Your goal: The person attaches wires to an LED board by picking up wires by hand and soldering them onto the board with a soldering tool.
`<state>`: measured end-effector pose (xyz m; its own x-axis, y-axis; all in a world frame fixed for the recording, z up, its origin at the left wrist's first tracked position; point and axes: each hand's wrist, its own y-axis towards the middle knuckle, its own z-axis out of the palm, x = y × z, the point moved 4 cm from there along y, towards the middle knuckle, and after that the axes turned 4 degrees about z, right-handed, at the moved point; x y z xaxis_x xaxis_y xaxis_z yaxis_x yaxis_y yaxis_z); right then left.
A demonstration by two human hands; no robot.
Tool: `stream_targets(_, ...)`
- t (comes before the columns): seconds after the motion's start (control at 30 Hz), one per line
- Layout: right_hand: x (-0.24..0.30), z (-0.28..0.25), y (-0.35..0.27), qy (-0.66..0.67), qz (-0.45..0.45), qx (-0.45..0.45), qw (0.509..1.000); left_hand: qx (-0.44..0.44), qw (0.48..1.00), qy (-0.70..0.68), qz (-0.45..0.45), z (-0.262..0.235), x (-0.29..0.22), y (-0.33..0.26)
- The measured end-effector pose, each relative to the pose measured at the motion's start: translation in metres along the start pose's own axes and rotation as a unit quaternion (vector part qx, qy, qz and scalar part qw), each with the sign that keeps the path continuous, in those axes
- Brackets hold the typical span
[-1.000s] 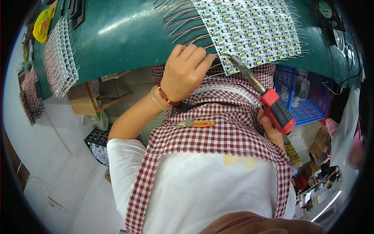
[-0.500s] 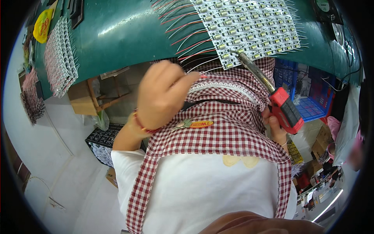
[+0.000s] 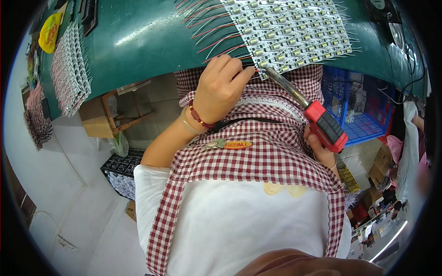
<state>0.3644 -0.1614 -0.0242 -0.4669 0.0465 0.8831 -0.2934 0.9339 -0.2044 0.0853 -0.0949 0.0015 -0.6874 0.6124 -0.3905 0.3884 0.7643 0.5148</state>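
Observation:
My left hand (image 3: pixel 218 89), a beaded bracelet at its wrist, is closed in a pinch at the near left corner of the panel of circuit boards (image 3: pixel 294 34). A thin wire (image 3: pixel 258 70) with a bit of red shows at its fingertips. My right hand (image 3: pixel 318 146) is wrapped round the red and black handle of a soldering iron (image 3: pixel 326 126), partly hidden behind it. The iron's metal tip meets that same corner, close to my left fingertips. Red and white wires (image 3: pixel 216 39) stick out from the panel's left side; small yellowish parts cover its white boards.
A green table (image 3: pixel 147 41) carries the panel. Stacked wired boards (image 3: pixel 71 73) and a yellow packet (image 3: pixel 49 33) lie at its left. Below the right side stands a blue crate (image 3: pixel 363 122); a wooden frame (image 3: pixel 103 117) stands below the left. Black cables (image 3: pixel 416 85) hang at far right.
My left hand has moved up and right to the panel's near corner. The soldering iron has shifted left, its tip now by my left fingertips. The panel sits slightly farther left and up.

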Motion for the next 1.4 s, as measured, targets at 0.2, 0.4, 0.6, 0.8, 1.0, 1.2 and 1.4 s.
stream_targets(0.2, 0.018, 0.002, 0.008, -0.046, -0.074, -0.013, 0.996, 0.004, 1.000, 0.006, 0.003, 0.000, 0.003, 0.003)
stream_targets(0.4, 0.005, -0.001, -0.002, -0.012, -0.040, -0.012, 0.999, 0.003, 1.000, 0.011, 0.006, 0.000, 0.003, 0.001)
stream_targets(0.6, 0.003, -0.001, -0.005, 0.017, -0.015, -0.009, 1.000, 0.004, 1.000, 0.019, 0.002, -0.001, 0.003, 0.003)
stream_targets(0.8, 0.003, -0.004, -0.014, 0.038, -0.006, -0.022, 0.999, -0.024, 1.000, 0.013, -0.001, -0.006, -0.005, 0.002)
stream_targets(1.0, 0.004, -0.005, -0.014, 0.040, 0.005, -0.007, 0.999, -0.012, 1.000, 0.010, 0.009, -0.001, -0.011, -0.007)
stream_targets(1.2, 0.001, -0.003, -0.016, -0.017, -0.006, -0.017, 1.000, -0.014, 1.000, 0.018, 0.016, 0.002, -0.011, -0.008)
stream_targets(1.4, 0.011, -0.002, -0.008, 0.046, 0.000, 0.010, 0.999, 0.002, 1.000, 0.012, 0.020, 0.002, -0.010, -0.011)
